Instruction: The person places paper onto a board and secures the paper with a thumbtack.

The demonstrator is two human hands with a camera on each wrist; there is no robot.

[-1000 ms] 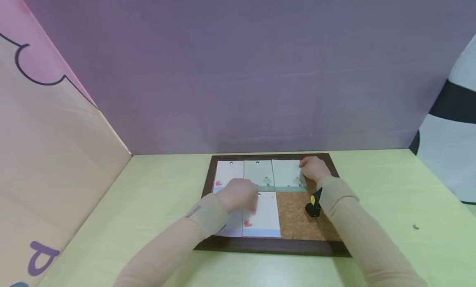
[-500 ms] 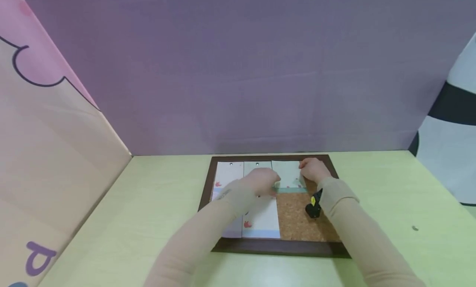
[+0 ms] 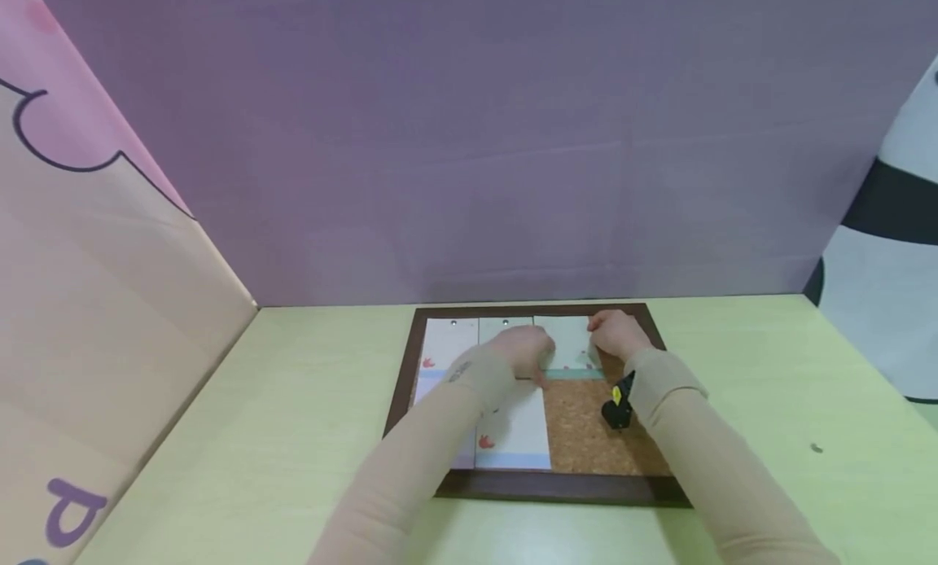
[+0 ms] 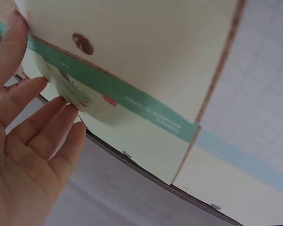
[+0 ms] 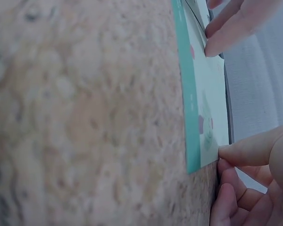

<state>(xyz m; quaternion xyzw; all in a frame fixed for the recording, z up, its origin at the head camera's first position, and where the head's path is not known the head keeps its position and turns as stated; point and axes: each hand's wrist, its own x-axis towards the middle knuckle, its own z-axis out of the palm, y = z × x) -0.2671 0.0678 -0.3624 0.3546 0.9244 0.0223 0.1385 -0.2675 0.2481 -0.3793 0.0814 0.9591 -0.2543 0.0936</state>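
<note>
A cork board [image 3: 582, 435] in a dark brown frame lies on the table with several paper cards on it. My right hand [image 3: 619, 335] pinches the right edge of the pale green top-right card [image 3: 575, 341], thumb on its corner in the right wrist view. My left hand [image 3: 523, 351] reaches over the top-middle card [image 3: 506, 329] to the other card's left side. In the left wrist view the left hand's fingers [image 4: 56, 127] are spread and gently bent, near the seam between the cards. A lower card [image 3: 516, 435] lies partly beneath my left forearm.
Round metal pins hold the top-left card [image 3: 450, 345] and the top-middle card. A small grey piece [image 3: 817, 448] lies on the table right of the board. A black wrist camera [image 3: 618, 406] sits at my right cuff. A purple backdrop [image 3: 469, 142] stands behind.
My left hand has moved right and away from over the lower cards to the top-right card's left side. The right hand stays at that card's right edge.
</note>
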